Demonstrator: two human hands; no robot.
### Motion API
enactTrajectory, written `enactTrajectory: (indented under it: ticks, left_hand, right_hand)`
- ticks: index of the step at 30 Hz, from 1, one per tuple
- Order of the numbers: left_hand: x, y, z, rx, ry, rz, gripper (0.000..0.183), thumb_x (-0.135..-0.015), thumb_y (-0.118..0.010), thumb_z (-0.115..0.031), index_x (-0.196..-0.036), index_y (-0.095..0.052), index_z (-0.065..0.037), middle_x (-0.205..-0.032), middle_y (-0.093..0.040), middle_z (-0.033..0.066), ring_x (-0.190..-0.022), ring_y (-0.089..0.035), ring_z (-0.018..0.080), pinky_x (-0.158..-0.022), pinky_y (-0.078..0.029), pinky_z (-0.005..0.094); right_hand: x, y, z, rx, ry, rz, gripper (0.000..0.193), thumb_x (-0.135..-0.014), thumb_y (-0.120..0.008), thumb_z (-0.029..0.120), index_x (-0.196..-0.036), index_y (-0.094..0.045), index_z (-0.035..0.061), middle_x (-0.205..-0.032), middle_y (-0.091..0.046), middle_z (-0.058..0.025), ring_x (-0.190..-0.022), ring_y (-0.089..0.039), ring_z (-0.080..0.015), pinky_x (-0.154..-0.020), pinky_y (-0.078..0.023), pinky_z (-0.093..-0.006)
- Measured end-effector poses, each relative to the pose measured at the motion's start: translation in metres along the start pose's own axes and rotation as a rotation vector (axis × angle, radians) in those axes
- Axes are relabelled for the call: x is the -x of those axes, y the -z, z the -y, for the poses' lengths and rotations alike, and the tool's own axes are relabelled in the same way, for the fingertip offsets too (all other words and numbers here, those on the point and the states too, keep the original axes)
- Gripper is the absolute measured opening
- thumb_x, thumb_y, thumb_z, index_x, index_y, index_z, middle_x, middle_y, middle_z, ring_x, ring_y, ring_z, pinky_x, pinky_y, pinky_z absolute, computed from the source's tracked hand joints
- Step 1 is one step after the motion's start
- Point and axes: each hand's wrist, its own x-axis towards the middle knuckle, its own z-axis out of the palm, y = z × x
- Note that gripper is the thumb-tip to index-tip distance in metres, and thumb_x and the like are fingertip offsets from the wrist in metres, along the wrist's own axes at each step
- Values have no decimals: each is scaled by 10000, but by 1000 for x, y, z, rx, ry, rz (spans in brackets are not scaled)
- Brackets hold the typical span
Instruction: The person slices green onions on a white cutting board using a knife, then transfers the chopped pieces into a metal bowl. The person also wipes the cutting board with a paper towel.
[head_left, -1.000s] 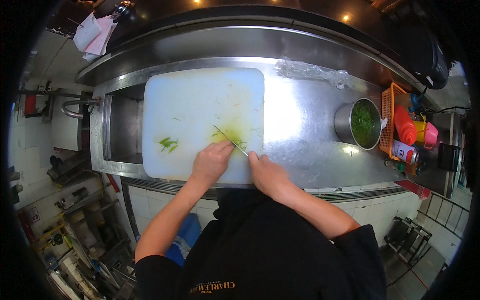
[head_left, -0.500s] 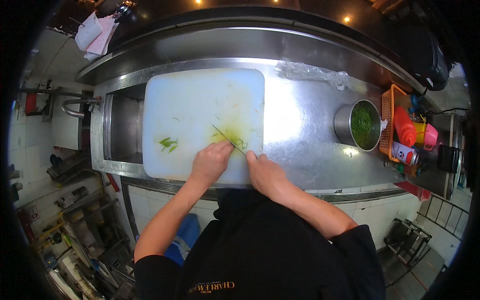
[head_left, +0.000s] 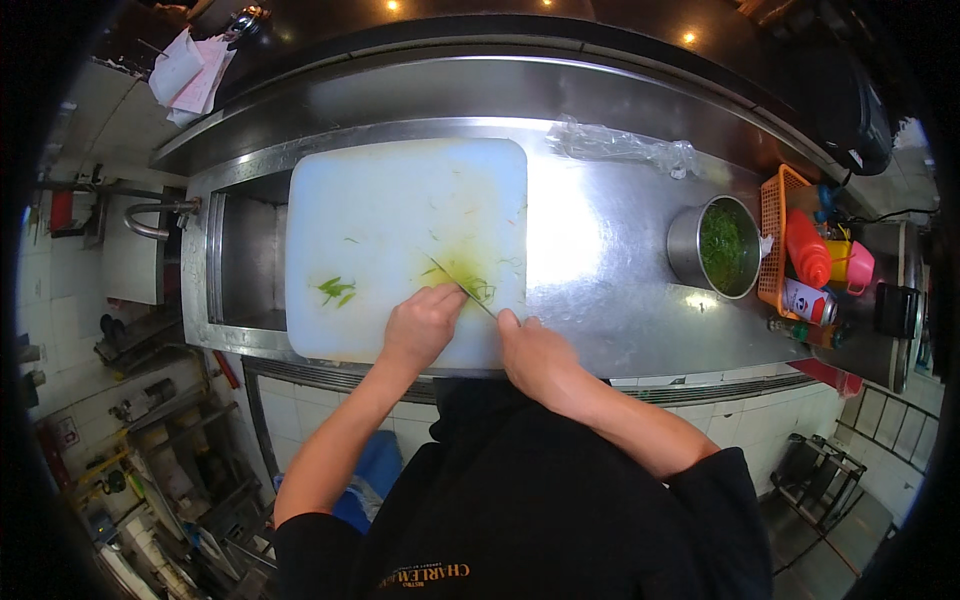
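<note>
The shirt is black and loosely cut, with soft folds down the front. Its left sleeve and right sleeve are short and the same black — the arms are bare below them. A small logo, lettered in orange-gold, appears upside down on the black — left hand and right hand are bare

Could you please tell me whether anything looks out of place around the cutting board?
Possibly the crumpled clear plastic, loose toward the back of the steel counter, right of the cutting board; it resembles discarded wrapping.
</note>
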Motion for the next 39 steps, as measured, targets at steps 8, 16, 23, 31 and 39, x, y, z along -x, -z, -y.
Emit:
enactTrajectory:
  ticks: [8,16,23,31,39]
  left_hand:
    - [2,-1,1,5,-17,-35,96,-796,-744,-73,-888,-717,-84,-959,-731,32,-810,-702,228,-676,-580,333]
    - [1,1,-2,-11,-25,0,130,-804,-715,-53,-932,-722,-77,-985,-728,40,-837,-703,233,-690,-584,343]
    - [2,12,-2,-59,-50,130,244,-800,-646,-13,-1013,-740,-85,-1041,-719,36,-860,-703,241,-703,-592,352]
    - [6,10,4,-48,-85,153,295,-785,-604,-5,-1046,-730,-62,-1069,-712,44,-884,-695,237,-705,-595,355]
    - [5,6,5,-28,-56,113,207,-825,-653,-30,-1001,-747,-86,-1037,-730,42,-882,-710,240,-719,-596,349]
  right_hand:
    - [-1,1,-1,-56,56,-83,189,-931,-455,34,-1114,-422,1,-997,-603,-326,-867,-643,-508,-754,-524,-558]
    - [-1,-2,-3,-53,65,-95,203,-931,-479,44,-1122,-425,6,-986,-601,-314,-861,-644,-509,-743,-529,-554]
    - [-2,-8,-3,-23,49,-119,193,-937,-476,61,-1118,-430,14,-986,-600,-311,-850,-646,-513,-702,-532,-557]
    - [1,-8,-4,-49,62,-88,171,-941,-461,60,-1103,-435,13,-948,-610,-310,-827,-649,-509,-720,-528,-563]
    - [2,-6,-2,-31,15,-44,163,-940,-464,63,-1093,-433,16,-941,-614,-309,-830,-648,-503,-728,-526,-566]
